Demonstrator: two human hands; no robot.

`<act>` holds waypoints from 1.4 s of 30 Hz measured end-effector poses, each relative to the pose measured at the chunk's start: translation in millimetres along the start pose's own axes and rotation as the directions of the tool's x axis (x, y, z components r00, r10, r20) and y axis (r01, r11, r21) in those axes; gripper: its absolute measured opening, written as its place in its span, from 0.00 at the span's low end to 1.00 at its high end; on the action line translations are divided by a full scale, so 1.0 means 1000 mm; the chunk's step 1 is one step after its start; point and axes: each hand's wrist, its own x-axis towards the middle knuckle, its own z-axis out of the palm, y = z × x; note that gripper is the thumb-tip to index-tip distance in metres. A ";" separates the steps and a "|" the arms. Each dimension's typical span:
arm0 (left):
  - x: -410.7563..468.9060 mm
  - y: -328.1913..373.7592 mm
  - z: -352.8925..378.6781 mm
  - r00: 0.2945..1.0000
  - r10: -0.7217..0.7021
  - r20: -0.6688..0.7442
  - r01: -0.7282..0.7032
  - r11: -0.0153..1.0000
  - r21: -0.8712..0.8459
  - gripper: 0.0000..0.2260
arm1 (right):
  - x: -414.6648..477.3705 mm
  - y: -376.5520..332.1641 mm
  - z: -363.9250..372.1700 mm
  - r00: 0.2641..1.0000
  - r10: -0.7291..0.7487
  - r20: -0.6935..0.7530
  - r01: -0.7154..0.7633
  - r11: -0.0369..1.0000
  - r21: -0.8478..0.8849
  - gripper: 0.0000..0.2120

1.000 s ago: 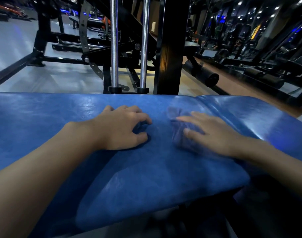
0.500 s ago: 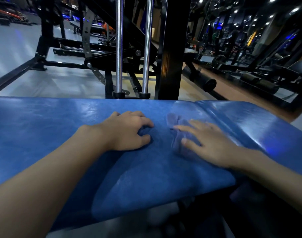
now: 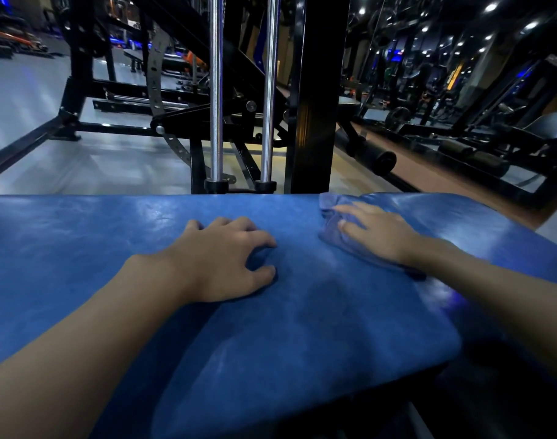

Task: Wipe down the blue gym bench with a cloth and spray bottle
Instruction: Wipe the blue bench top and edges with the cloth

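Observation:
The blue padded gym bench (image 3: 80,248) stretches across the view in front of me. My left hand (image 3: 220,258) rests on the pad near its middle, fingertips bent down onto the surface, holding nothing. My right hand (image 3: 378,232) lies flat with straight fingers on a blue-grey cloth (image 3: 331,217), pressing it against the pad close to the far edge, at the seam where the bench's right section begins. No spray bottle is in view.
Just behind the bench rise two chrome guide rods (image 3: 216,90) and a thick black upright post (image 3: 315,90) of a weight machine. Black frames and other gym machines (image 3: 461,147) fill the grey floor beyond. The bench's near right corner (image 3: 442,343) drops off to dark floor.
My right hand has pushed the cloth away from me, up toward the bench's far edge. The left hand has stayed planted on the pad.

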 end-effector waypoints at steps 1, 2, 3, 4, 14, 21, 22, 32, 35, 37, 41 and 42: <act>0.000 0.000 0.001 1.000 0.003 -0.004 -0.003 1.000 0.000 0.23 | 0.015 0.007 -0.001 0.999 0.042 0.002 -0.043 0.998 0.055 0.20; -0.001 0.000 0.001 1.000 0.007 -0.006 -0.007 1.000 0.000 0.23 | 0.027 0.015 -0.001 0.997 0.075 0.006 -0.075 0.991 0.113 0.19; -0.001 0.000 0.001 1.000 0.011 -0.006 -0.011 1.000 -0.001 0.23 | 0.036 0.018 -0.001 0.995 0.102 0.013 -0.103 0.983 0.153 0.16; -0.001 0.000 0.001 1.000 0.011 -0.007 -0.012 1.000 -0.004 0.23 | 0.042 0.022 0.000 0.993 0.116 0.019 -0.117 0.980 0.161 0.15; -0.002 0.000 -0.004 1.000 -0.012 0.020 0.013 0.999 -0.039 0.20 | -0.081 -0.055 0.001 0.981 -0.181 0.071 0.187 0.979 -0.087 0.32; -0.003 -0.006 -0.010 0.998 -0.067 0.018 0.067 0.998 0.006 0.20 | -0.136 -0.071 0.003 0.901 -0.430 0.050 0.432 0.899 -0.063 0.27; -0.003 -0.007 -0.010 0.997 -0.066 0.029 0.066 0.998 0.014 0.20 | -0.126 -0.071 0.002 0.911 -0.410 0.050 0.412 0.910 -0.042 0.27; -0.004 -0.011 -0.007 0.998 -0.037 0.044 0.036 0.999 0.040 0.26 | 0.053 -0.016 -0.001 0.998 0.003 0.060 -0.008 0.997 0.081 0.16; -0.007 -0.012 -0.007 0.999 -0.022 0.027 0.022 0.999 0.033 0.22 | 0.093 0.015 0.006 0.994 0.010 0.108 -0.027 0.987 0.159 0.14; -0.010 -0.013 -0.007 0.999 -0.020 0.031 0.020 1.000 0.019 0.23 | 0.091 0.007 0.006 0.992 0.075 0.102 -0.086 0.991 0.106 0.16; -0.017 -0.013 -0.010 0.998 -0.035 0.046 0.034 0.999 0.014 0.29 | 0.040 -0.035 0.003 0.999 0.036 0.004 -0.036 0.997 -0.073 0.20; -0.019 -0.012 -0.010 0.998 -0.041 0.047 0.040 0.999 0.020 0.29 | 0.021 -0.047 0.004 1.000 -0.009 -0.001 0.008 0.997 -0.073 0.21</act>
